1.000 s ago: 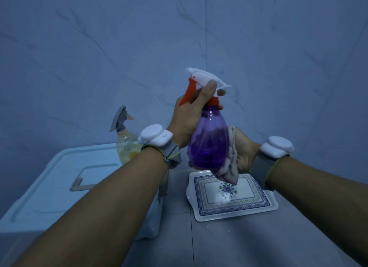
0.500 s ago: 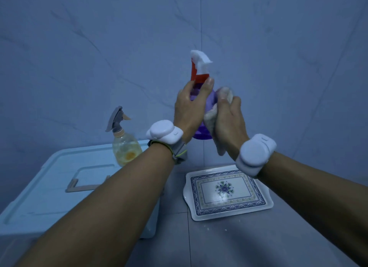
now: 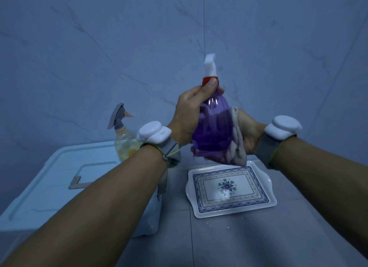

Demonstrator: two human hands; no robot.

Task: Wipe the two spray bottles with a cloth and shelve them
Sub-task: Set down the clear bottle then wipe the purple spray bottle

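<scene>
I hold a purple spray bottle (image 3: 214,125) with a white and orange trigger head upright in the air above the tray. My left hand (image 3: 189,115) grips its neck and upper body. My right hand (image 3: 247,133) presses a greyish cloth (image 3: 237,145) against the bottle's right side and underneath its base. A second spray bottle (image 3: 124,139), clear with yellowish contents and a grey trigger, stands on the white box lid behind my left wrist.
A white plastic storage box (image 3: 59,177) with a handle recess sits at the left. A patterned white tray (image 3: 231,189) lies on the grey tiled floor below my hands. Marbled wall tiles close off the back.
The cloth hand slid from the bottle's upper neck down to its lower side and base. The bottle turned in my left hand, and the trigger head points away.
</scene>
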